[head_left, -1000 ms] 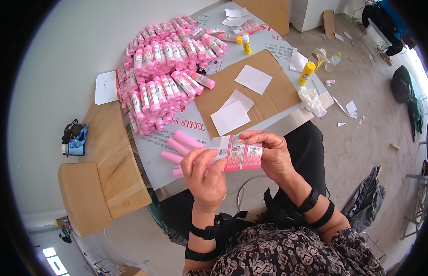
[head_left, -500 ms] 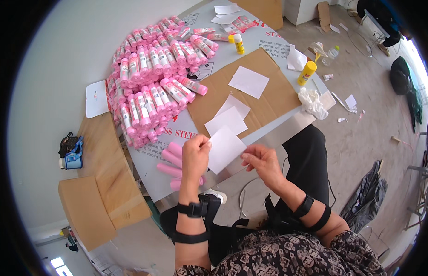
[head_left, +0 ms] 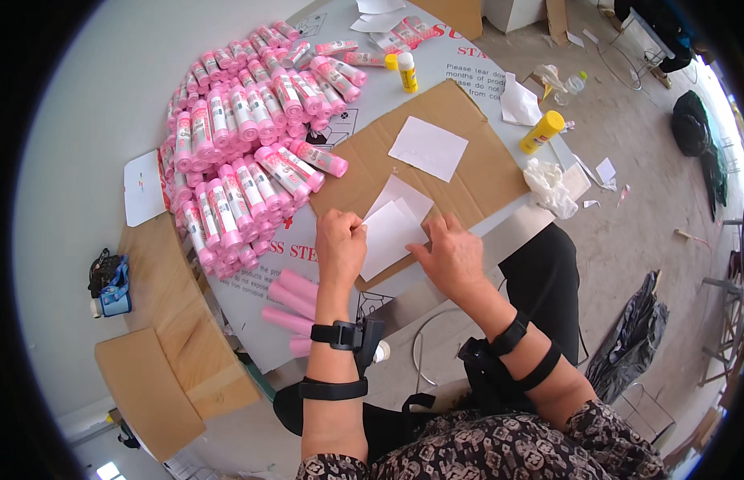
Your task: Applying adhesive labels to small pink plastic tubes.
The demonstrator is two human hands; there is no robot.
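Pinched shut, the left hand (head_left: pixel 342 246) has the white paper sheet (head_left: pixel 389 242) by its left edge, over the brown cardboard (head_left: pixel 488 156); right hand (head_left: pixel 454 256) curls at the opposite edge, whether gripping, can't tell!

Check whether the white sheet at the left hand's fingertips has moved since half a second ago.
Yes. Judged against the brown cardboard, the white sheet has moved forward and now reaches farther over it.

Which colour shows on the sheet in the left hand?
The sheet shows white, best in head view.
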